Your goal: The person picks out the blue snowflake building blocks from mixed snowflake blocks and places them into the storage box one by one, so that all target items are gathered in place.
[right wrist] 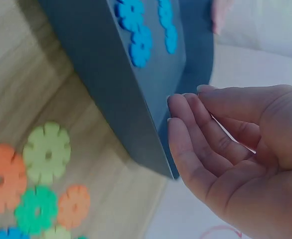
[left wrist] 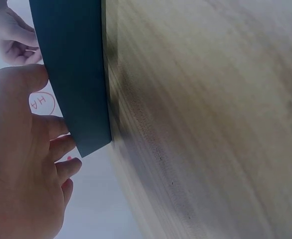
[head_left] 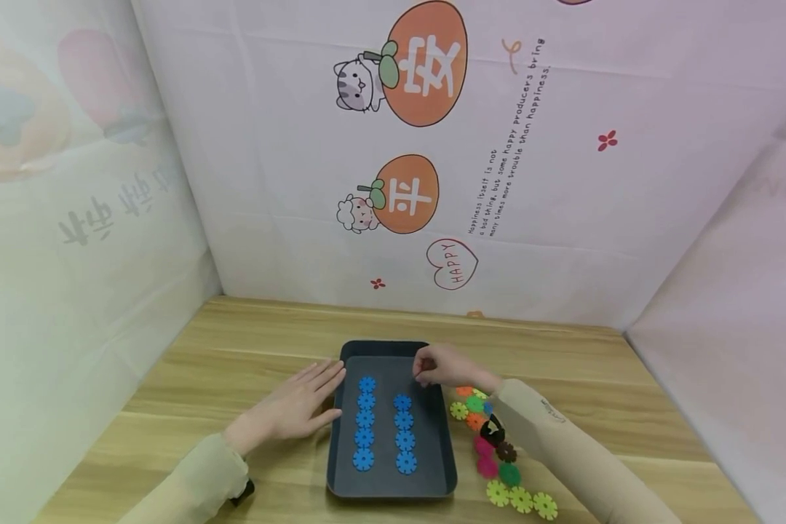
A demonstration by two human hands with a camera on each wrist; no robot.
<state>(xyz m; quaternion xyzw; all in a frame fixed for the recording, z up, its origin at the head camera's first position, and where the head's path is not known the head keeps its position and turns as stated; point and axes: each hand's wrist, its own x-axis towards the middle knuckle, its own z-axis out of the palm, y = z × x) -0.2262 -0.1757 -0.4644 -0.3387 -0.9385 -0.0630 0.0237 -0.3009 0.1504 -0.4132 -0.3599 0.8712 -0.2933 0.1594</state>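
Note:
A dark grey tray [head_left: 426,487] holds two columns of blue snowflake discs, the left column [head_left: 364,418] longer than the right column [head_left: 404,439]. My left hand [head_left: 295,407] rests against the tray's left side with fingers spread; the left wrist view shows its fingertips along the outer wall [left wrist: 73,74]. Over the tray's far right corner is my right hand [head_left: 440,366], beyond the top of the right column. Its fingers are curled, thumb tip close to the fingertips. In the right wrist view, no disc shows between these fingers [right wrist: 186,144], which overlap the tray's rim.
Loose snowflake discs in several colours lie right of the tray, including yellow-green discs [head_left: 521,500], a green disc [head_left: 509,474] and an orange disc [head_left: 475,421]. My right forearm [head_left: 550,429] passes over some. White printed sheets [head_left: 301,182] enclose the wooden table [head_left: 268,327].

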